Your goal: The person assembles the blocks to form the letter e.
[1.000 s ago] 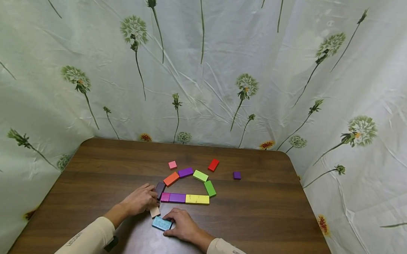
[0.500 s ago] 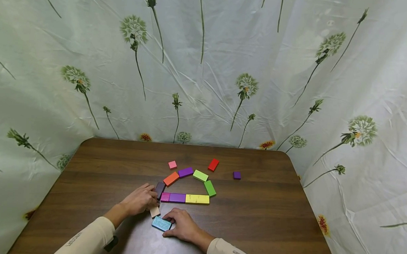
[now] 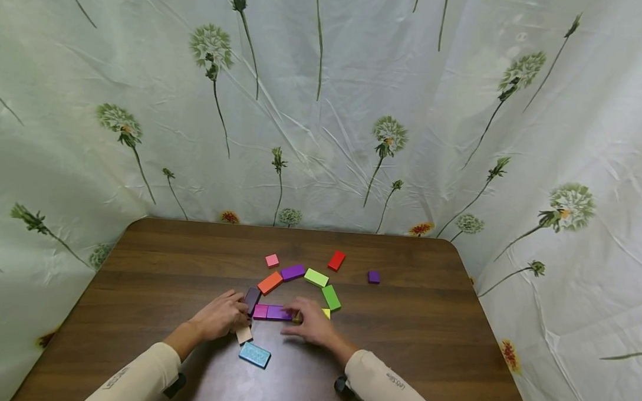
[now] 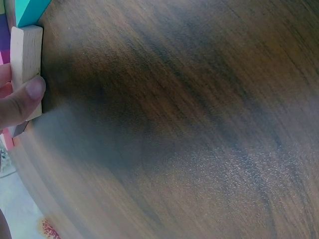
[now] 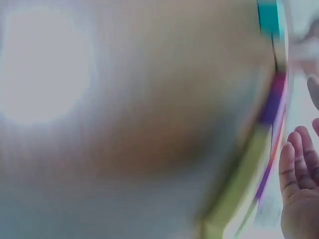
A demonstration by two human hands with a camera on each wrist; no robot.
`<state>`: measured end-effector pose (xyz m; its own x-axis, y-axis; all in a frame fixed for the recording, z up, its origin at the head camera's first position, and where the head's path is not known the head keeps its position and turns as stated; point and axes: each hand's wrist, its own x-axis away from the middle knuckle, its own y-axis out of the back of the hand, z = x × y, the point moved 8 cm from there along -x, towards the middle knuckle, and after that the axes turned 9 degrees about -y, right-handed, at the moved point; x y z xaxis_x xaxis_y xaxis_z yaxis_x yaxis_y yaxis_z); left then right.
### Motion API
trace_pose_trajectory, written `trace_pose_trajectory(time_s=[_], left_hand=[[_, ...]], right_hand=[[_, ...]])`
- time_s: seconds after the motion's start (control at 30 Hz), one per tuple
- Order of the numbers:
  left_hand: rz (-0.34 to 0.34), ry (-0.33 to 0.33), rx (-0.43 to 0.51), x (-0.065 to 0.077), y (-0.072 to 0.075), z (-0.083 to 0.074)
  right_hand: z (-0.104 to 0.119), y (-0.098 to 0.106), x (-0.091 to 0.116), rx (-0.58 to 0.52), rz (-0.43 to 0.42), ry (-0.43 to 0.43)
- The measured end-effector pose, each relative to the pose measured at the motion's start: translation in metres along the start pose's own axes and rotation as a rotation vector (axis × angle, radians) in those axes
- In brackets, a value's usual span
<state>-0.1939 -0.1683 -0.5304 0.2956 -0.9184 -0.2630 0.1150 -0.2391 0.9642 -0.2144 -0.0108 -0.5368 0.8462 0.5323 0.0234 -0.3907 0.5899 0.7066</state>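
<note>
My left hand (image 3: 218,316) pinches a plain wooden block (image 3: 244,335), its thumb on the block's side in the left wrist view. That block lies between a dark purple block (image 3: 252,300) and a glittery light blue block (image 3: 255,355). My right hand (image 3: 314,324) hovers over the row of blocks with its fingers spread and nothing held. It partly hides a yellow block (image 3: 326,313), which shows more fully in the right wrist view. Left of the yellow block, a purple block (image 3: 278,312) and a magenta block (image 3: 260,311) continue the row.
An arc of orange (image 3: 270,283), purple (image 3: 293,272), lime (image 3: 316,277) and green (image 3: 331,297) blocks curves above the row. Loose pink (image 3: 272,260), red (image 3: 336,260) and dark violet (image 3: 374,277) blocks lie farther back. A floral curtain (image 3: 323,135) hangs behind the wooden table (image 3: 427,346).
My right hand has let go of the light blue block and moved up and right, over the row. The light blue block stays where it was; the left hand has not moved.
</note>
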Motion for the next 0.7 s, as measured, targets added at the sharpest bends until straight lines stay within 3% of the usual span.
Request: trace_pose_trajectory(time_s=[0.17,0.3,0.43,0.7], left_hand=[[0.021,0.013,0.006,0.000,0.000,0.000],[0.052,0.030,0.022,0.001,0.000,0.001],[0.070,0.048,0.037,0.002,-0.001,0.001],[0.070,0.065,0.019,0.002,0.000,0.002]], right_hand=[[-0.043,0.063,-0.024,0.074,-0.159,-0.019],[-0.073,0.096,-0.041,0.166,-0.186,-0.104],[-0.092,0.109,-0.054,0.268,-0.139,-0.153],[-0.111,0.107,-0.067,0.389,-0.013,-0.193]])
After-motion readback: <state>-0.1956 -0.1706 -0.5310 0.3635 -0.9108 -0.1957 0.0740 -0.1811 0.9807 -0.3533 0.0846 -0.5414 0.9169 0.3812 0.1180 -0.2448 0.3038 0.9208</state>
